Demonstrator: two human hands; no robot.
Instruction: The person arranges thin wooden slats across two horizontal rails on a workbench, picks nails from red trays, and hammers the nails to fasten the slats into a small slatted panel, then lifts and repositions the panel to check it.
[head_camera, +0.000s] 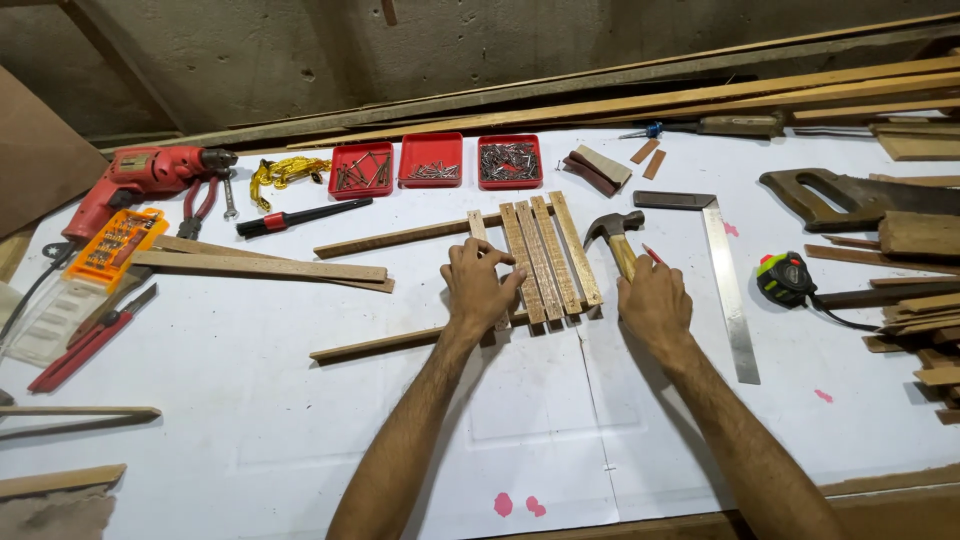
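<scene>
Several short wooden slats (548, 256) lie side by side across two long thin rails (400, 238) on the white-covered bench. My left hand (480, 288) rests on the leftmost slat, fingers spread and pressing down. My right hand (652, 305) grips the wooden handle of a claw hammer (612, 230), whose steel head lies on the bench just right of the slats. A red pencil tip (653, 254) shows beside the right hand.
Three red trays (431, 160) of nails and screws stand behind the slats. A red drill (140, 176), pliers and an orange bit case sit far left. A try square (728, 285), tape measure (786, 278) and hand saw (850, 196) lie right. Timber lines the wall.
</scene>
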